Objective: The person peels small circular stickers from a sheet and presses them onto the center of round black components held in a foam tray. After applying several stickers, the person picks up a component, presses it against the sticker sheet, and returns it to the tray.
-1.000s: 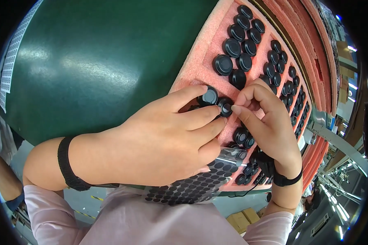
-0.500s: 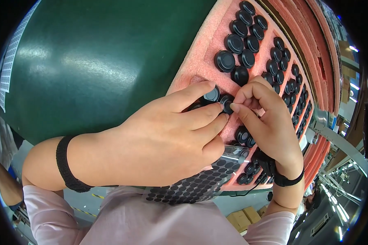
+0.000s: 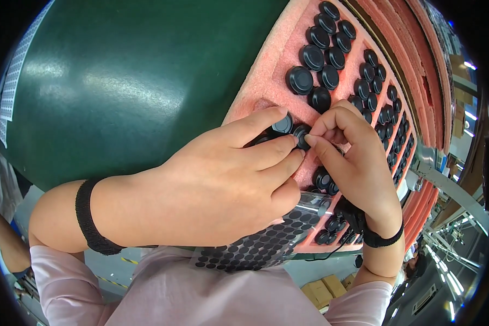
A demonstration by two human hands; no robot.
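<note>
My left hand reaches across the pink foam tray, palm down. Its outer fingers stretch over round black caps, touching the black cap under the fingertips. Lower down, its curled index finger and thumb grip a clear sheet of round black stickers, which hangs toward my lap. Against that cap's right edge, my right hand has its thumb and bent index finger close together. Whatever lies between those fingertips is too small or hidden. Beside it, another cap shows a greyish round top.
Several rows of black caps sit in the tray's slots. More pink foam layers are stacked beyond. The green tabletop stretches left, with a dotted white sheet at its far left edge. Cardboard boxes stand below.
Almost nothing differs. My right thumb has shifted very slightly up and left at the cap's edge, and the left fingers have moved slightly right.
</note>
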